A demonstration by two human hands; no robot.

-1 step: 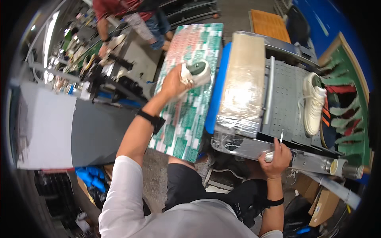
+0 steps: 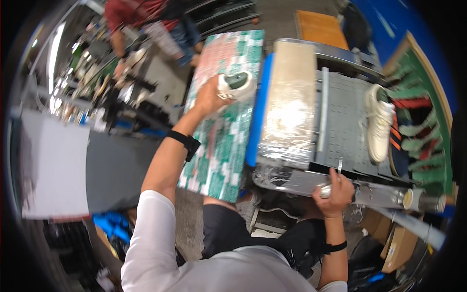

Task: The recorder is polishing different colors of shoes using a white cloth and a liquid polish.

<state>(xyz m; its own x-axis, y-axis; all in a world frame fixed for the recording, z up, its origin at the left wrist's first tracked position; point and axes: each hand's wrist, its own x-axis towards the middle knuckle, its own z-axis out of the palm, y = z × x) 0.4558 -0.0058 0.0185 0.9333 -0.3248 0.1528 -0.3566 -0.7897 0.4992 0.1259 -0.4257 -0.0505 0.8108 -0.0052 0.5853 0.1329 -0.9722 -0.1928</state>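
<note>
A white sneaker (image 2: 246, 90) with a green inside is gripped by my closed left hand (image 2: 210, 100). The shoe is above a long board (image 2: 221, 163) covered in a green, white and pink pattern. My right hand (image 2: 336, 197) is closed round a slim, pale, stick-like tool (image 2: 340, 165); a silvery part shows by the thumb, and the exact kind is unclear. That hand is at the near metal edge of a conveyor-like bench. A second white sneaker (image 2: 379, 124) lies on the bench's grey perforated surface (image 2: 340, 117), to the right.
Beside the board lies a long plastic-wrapped block (image 2: 292, 92). A rack with green, finger-like holders (image 2: 430, 117) borders the bench's right side. Far left, a person in a red shirt (image 2: 136, 14) works at a cluttered table. Cardboard boxes (image 2: 396, 250) are at the lower right.
The surroundings have shifted slightly left in the picture. Both hands keep their grips, and the sneaker in my left hand remains above the board.
</note>
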